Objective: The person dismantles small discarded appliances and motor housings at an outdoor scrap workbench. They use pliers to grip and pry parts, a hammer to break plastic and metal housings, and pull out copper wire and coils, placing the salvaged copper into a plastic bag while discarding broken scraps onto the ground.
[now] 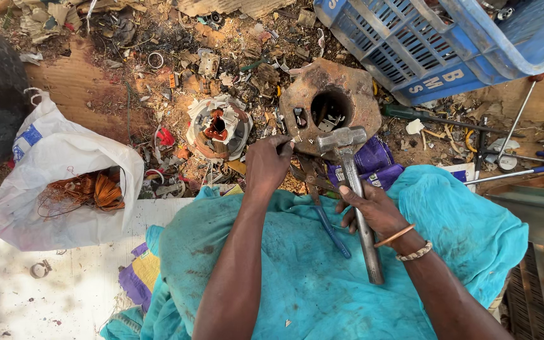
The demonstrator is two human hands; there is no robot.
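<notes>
Hammer (349,182) sits gripped in our right hand (376,211); our left hand (267,165) pinches a small metal piece (295,140) against the rusty housing (328,104).

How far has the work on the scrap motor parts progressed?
Done: copper wire already sits in the white bag. In hand: the right hand grips a hammer; the left hand pinches a small piece at the rusty metal block. Left: a stator still holds copper.
</notes>
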